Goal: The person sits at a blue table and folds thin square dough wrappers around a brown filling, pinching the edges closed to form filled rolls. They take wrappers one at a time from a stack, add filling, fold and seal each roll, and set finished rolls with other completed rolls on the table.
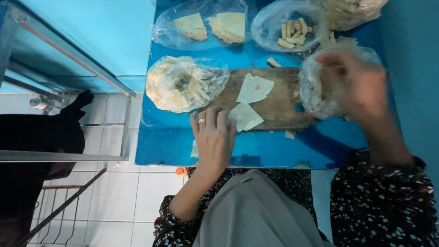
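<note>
The left hand lies flat, fingers spread, on the near edge of the wooden board, fingertips touching a triangular pastry sheet; it pins rather than pinches. A second sheet lies just beyond on the board. The right hand is blurred inside a clear plastic bag at the board's right end; whether its fingers are closed on anything cannot be told. Risk: the near sheet overhangs the board's front edge and could tear or slide off if dragged. The bag may tip if the hand snags it. Room is tight: a bag of stacked sheets touches the board's left end, more bags crowd the far side, and only the near strip of blue table is open.
</note>
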### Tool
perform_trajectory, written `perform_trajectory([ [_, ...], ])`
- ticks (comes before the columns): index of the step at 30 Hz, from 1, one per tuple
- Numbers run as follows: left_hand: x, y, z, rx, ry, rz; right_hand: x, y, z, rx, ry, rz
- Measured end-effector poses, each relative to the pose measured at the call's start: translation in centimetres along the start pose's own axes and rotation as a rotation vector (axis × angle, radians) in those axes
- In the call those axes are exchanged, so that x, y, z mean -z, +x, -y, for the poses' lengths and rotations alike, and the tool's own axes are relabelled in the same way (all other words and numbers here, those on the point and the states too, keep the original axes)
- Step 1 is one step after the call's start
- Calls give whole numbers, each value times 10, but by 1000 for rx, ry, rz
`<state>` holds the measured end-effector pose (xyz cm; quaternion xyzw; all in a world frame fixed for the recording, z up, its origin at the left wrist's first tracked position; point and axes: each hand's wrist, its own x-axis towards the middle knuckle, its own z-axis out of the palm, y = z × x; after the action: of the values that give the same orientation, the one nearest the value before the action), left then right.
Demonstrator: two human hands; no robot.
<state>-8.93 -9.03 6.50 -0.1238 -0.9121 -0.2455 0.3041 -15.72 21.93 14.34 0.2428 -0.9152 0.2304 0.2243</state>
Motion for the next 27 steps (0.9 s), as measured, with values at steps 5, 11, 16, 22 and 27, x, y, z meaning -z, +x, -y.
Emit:
perform_trajectory([
  [5,1,-4,-1,0,80,8,6,-4,-29,-241,-254,169],
  [11,3,-14,-5,29,58,4,-17,-13,-33,-121,-248,361],
  [16,13,-12,-2,55,45,-45,-14,-14,-28,-173,-291,485],
  [22,22,-15,7,72,-54,-9,-2,-5,-6,-240,-200,186],
  [27,17,-15,6,74,-66,-11,-33,8,46,-389,496,263],
])
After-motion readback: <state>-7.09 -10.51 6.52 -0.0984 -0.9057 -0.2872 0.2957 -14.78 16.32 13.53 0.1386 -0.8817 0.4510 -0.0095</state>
